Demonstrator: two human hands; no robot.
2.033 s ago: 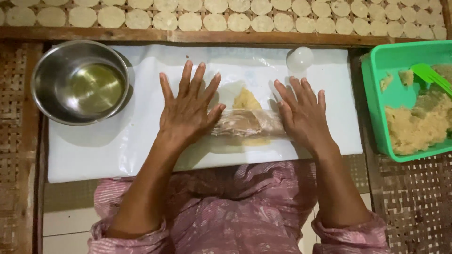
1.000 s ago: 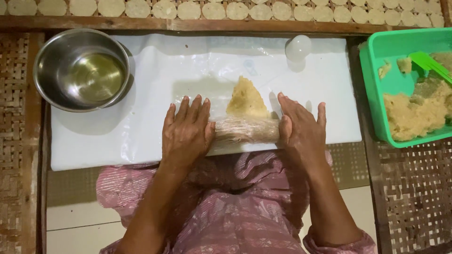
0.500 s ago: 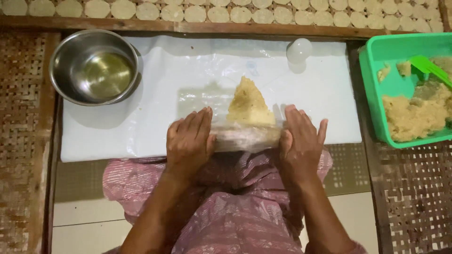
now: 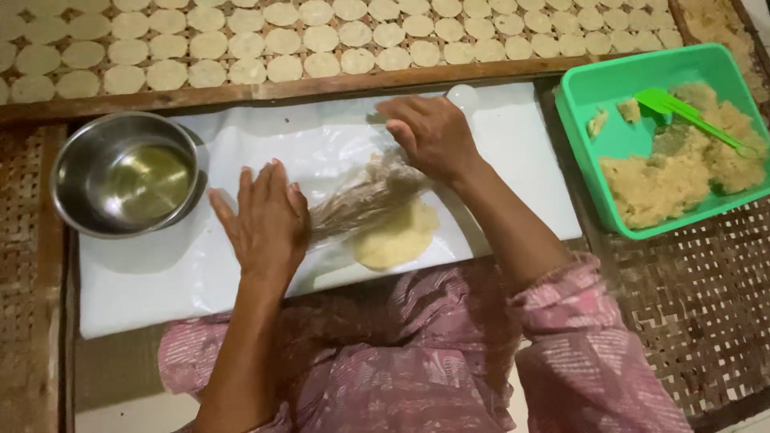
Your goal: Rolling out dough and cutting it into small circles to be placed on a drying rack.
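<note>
Dough disc (image 4: 397, 236), thin, soft and tearable, lies at the white board's (image 4: 144, 281) six o'clock edge. Left hand (image 4: 265, 220) is pressed flat at nine o'clock; plastic-wrapped roller (image 4: 365, 196), likely slippery, is gripped at its two o'clock end by right hand (image 4: 433, 136). Edges are judged best lifted.

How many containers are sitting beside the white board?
2: a steel bowl at the board's left end near the left hand, and a green tub of dough off its right end.

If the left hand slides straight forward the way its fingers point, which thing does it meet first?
The left hand points up across the bare white board. That way looks free until the wooden frame of the tray of round pieces; it probably passes beside the steel bowl.
</note>
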